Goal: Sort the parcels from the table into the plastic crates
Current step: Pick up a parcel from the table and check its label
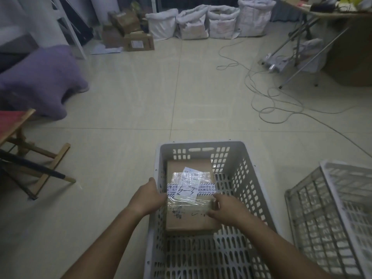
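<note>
We hold a taped cardboard parcel (190,200) between both hands inside a grey perforated plastic crate (239,178) on the tiled floor (141,101). Our left hand (148,195) grips the parcel's left edge, thumb up against the crate's left wall, the fingers curled out of sight behind the box. Our right hand (226,210) grips the right edge, its fingers (216,197) bent over the top beside a strip of printed warning tape (205,189). Under our fingertips the parcel sits on or just above a larger cardboard box (188,166), whose far end shows beyond it toward the crate's far wall; we cannot tell whether the two touch. A white shipping label (190,175) lies under clear tape ahead of the fingers. To the right of our right hand, well apart, a second plastic crate (330,214) leans tilted. Left of our left hand stands a wooden folding stool (30,146), with a dark pole (34,168) across its legs. Far beyond the fingers, white sacks (209,23) line the wall, cardboard boxes (130,33) are heaped beside them, and a loose cable (267,93) snakes over the floor beneath a folding table (314,27).
</note>
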